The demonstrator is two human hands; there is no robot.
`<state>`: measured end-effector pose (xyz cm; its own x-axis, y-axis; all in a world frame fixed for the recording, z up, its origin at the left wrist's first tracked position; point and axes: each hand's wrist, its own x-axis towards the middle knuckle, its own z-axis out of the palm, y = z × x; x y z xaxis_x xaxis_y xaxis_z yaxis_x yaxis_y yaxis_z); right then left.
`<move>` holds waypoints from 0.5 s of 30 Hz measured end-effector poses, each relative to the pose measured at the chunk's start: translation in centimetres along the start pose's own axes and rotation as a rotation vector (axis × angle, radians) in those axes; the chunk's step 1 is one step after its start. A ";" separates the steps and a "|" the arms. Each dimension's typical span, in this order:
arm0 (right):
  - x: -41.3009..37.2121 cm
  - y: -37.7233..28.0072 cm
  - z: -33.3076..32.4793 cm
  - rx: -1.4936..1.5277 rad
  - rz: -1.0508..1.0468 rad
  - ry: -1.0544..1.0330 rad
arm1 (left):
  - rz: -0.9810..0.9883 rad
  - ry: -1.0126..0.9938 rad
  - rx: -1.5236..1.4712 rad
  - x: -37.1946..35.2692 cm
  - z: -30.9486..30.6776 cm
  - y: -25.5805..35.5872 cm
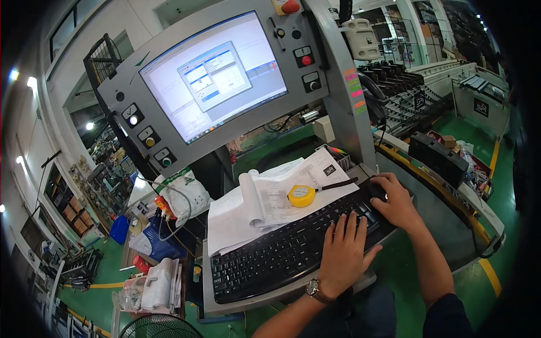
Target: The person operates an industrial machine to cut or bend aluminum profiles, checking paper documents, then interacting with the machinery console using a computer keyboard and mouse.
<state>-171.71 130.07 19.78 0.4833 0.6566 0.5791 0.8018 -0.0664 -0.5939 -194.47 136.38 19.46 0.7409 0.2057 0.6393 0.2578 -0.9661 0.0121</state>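
My left hand (345, 250), with a watch (313, 288) on its wrist, lies with fingers stretched over the right end of a black keyboard (270, 260). The fingertips rest on the number keys. My right hand (398, 204) is curved over a black computer mouse (377, 192) beside the keyboard; the palm hides part of it. Behind the keys, a yellow tape measure (302, 196) and a black-handled tool or pen (340, 183) sit on printed paper sheets (270, 194). Above, a monitor (265, 42) shows a dialog window with drawings and lists.
Buttons and a red emergency stop (290, 7) surround the monitor in a grey panel. At left are a white bag (189, 194), a blue basket (169, 239) and a pink tray (131, 296) with papers. Machinery with a conveyor (394, 93) stands at right, beside a black box (438, 156).
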 end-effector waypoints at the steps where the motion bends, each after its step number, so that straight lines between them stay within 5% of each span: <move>1: 0.0 -0.1 0.0 -0.002 -0.008 -0.001 | -0.001 0.001 -0.006 0.0 0.0 0.0; 15: 0.0 -1.0 -0.5 0.003 -0.002 -0.022 | -0.015 0.011 -0.014 -0.1 0.1 0.1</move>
<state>-172.37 129.80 20.67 0.4740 0.6733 0.5675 0.8017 -0.0634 -0.5944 -194.45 136.33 19.29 0.7302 0.2185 0.6474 0.2599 -0.9651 0.0325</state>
